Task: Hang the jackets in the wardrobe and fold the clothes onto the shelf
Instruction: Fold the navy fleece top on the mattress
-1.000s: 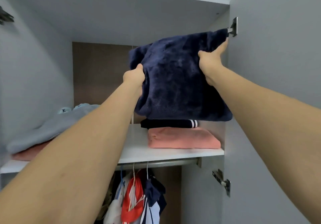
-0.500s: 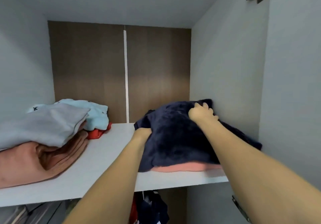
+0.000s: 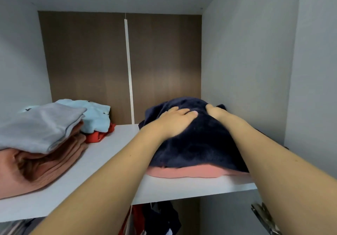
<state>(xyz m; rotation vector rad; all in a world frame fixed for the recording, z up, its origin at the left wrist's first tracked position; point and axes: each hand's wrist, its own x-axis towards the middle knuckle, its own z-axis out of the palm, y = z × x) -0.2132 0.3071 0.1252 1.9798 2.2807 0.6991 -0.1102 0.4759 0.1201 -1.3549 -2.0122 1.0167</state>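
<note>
We cannot see our right hand's [image 3: 216, 111] fingers, buried at one o'clock in the navy fleece [image 3: 198, 143]. Our left hand [image 3: 176, 120] presses flat, fingers straight, on it.

A white shelf [image 3: 113, 154] runs across the wardrobe, between grey side walls and in front of a brown back panel. At its left end a folded salmon-pink garment [image 3: 32, 169] lies directly on the board. Behind that, towards the back, a red garment [image 3: 96, 136] lies on the shelf. At the right end, close to the side wall, a folded pink garment [image 3: 182, 173] lies flat on the board, its front fold near the shelf's front edge.
</note>
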